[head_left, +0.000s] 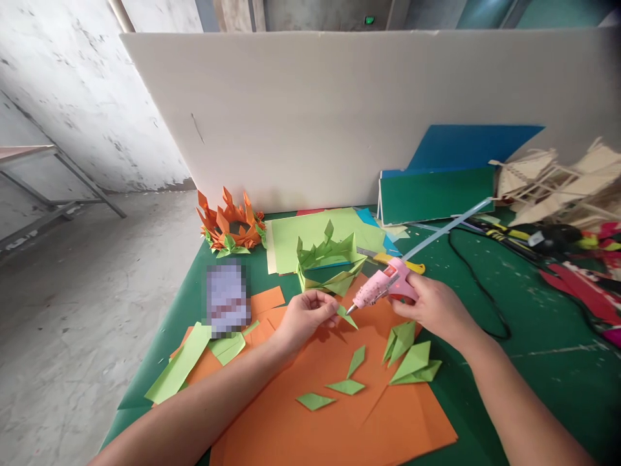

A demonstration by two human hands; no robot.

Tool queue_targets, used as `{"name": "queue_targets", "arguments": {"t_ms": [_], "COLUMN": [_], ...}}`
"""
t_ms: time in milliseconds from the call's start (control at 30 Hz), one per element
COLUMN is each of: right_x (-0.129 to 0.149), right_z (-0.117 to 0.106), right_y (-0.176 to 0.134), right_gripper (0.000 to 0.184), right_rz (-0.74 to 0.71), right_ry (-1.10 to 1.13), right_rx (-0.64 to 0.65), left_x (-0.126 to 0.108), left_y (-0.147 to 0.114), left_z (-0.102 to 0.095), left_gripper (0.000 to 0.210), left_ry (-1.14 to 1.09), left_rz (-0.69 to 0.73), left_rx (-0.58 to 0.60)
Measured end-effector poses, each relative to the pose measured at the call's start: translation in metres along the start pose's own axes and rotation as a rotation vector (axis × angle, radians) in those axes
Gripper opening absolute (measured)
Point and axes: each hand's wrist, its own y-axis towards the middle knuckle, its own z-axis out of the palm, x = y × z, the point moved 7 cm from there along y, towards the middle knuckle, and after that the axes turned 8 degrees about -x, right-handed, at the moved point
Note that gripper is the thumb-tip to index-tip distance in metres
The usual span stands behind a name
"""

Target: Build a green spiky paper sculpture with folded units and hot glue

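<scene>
Left fingers (321, 304) pinch one end of a small green leaf (352, 321). Right fingers (404, 309) grip the pink gun (381, 286), its tip (351, 309) right by the leaf. Best to dab thinly and stay back from the tip, likely hot. Orange paper (339, 430) lies below; a green crown (345, 280) sits behind.

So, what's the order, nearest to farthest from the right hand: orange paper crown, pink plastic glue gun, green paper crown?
1. Pink plastic glue gun: in the right hand.
2. Green paper crown: middle, left of it.
3. Orange paper crown: farthest left.
</scene>
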Motion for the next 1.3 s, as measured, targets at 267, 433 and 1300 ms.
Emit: {"name": "queue_targets", "arguments": {"t_ms": [267,433,1300], "right_x": [-0.0037,-0.0015,-0.005], "right_z": [0.0021,0.0005,-0.0028], "right_y": [0.001,0.0001,0.0008], "right_gripper": [0.014,0.01,0.034], "right_rz": [-0.013,-0.022,-0.006], "right_ry": [-0.007,0.009,0.0], "right_rx": [0.006,0.017,0.042], "left_x": [0.0012,0.0008,-0.0013], "left_y": [0.0021,0.0015,0.005], "left_z": [-0.0014,-0.0009,-0.0067], "left_gripper": [0.04,0.041,0.032], "left_ry": [-0.01,-0.017,-0.061], "left_rz": [-0.028,-0.043,-0.012], "left_rx": [0.015,0.016,-0.03]}}
